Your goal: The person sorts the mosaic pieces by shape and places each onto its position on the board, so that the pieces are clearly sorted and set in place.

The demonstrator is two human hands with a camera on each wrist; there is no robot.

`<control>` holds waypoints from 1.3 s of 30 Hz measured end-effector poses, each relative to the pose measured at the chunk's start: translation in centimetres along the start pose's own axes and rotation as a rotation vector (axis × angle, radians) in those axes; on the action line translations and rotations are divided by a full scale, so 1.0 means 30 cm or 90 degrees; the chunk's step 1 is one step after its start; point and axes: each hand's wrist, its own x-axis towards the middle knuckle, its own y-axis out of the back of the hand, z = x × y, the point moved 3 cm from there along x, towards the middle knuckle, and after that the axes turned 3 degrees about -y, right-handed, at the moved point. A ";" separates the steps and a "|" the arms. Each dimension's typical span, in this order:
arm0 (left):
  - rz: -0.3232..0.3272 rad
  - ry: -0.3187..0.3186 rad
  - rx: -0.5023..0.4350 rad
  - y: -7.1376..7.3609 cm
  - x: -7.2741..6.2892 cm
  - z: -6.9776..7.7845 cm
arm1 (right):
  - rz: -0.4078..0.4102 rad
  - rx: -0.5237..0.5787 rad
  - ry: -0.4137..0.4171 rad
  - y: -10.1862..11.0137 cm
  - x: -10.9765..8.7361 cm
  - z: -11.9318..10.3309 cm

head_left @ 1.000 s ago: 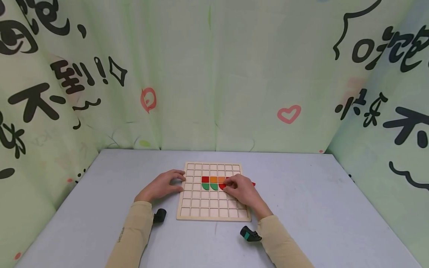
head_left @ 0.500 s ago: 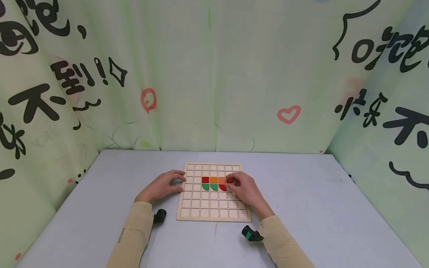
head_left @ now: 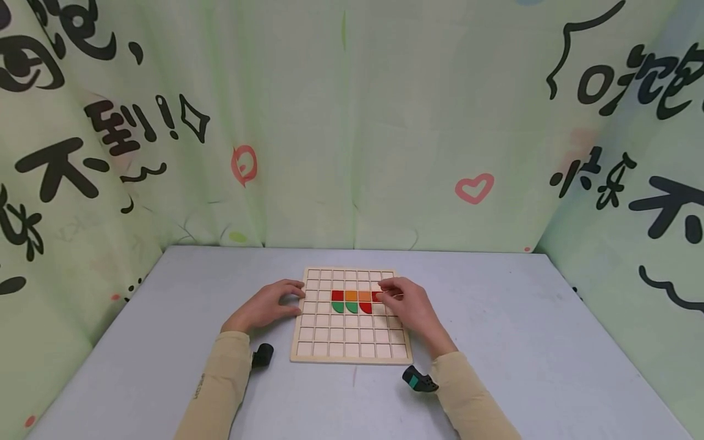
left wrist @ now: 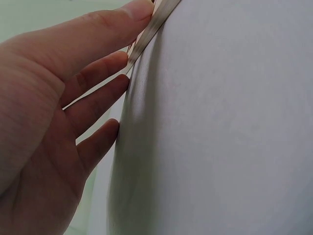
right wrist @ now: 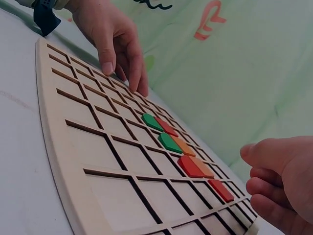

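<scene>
A pale wooden grid board (head_left: 351,335) lies on the table with coloured tiles in its cells. One row has a red square tile (head_left: 337,296), orange tiles (head_left: 357,296) and another red tile (head_left: 376,296) at its right end. Below them are two green rounded tiles (head_left: 344,307) and a red rounded tile (head_left: 365,308). My left hand (head_left: 269,301) touches the board's left edge with extended fingers and thumb. Over the board's right side hovers my right hand (head_left: 409,305), fingers loosely bent. In the right wrist view nothing shows between its fingertips (right wrist: 252,186).
The white table (head_left: 495,330) extends around the board. A printed pale green curtain (head_left: 407,122) hangs behind and at both sides. Black wrist-worn devices stick out beside the left sleeve (head_left: 262,355) and the right sleeve (head_left: 420,379).
My right hand has drawn back to the right, uncovering the red rounded tile and part of the red tile at the row's end. The left hand stays in place.
</scene>
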 end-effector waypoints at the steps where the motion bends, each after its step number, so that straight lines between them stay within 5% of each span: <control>1: 0.001 -0.003 0.001 0.000 0.000 0.001 | 0.002 -0.001 -0.003 0.008 0.000 0.003; 10: -0.001 0.009 0.002 0.002 0.004 -0.001 | 0.008 -0.025 -0.009 0.117 0.001 0.061; 18: 0.000 0.016 -0.010 0.009 0.006 -0.001 | -0.036 -0.067 -0.040 0.205 -0.007 0.135; 25: -0.002 0.016 -0.002 0.006 0.007 0.000 | -0.066 -0.112 -0.036 0.199 -0.017 0.173; 33: -0.004 0.027 -0.013 0.003 0.005 -0.001 | -0.103 -0.160 0.041 0.171 -0.024 0.166; 39: -0.004 0.028 -0.016 0.001 0.002 0.002 | -0.110 -0.155 0.034 0.166 -0.029 0.162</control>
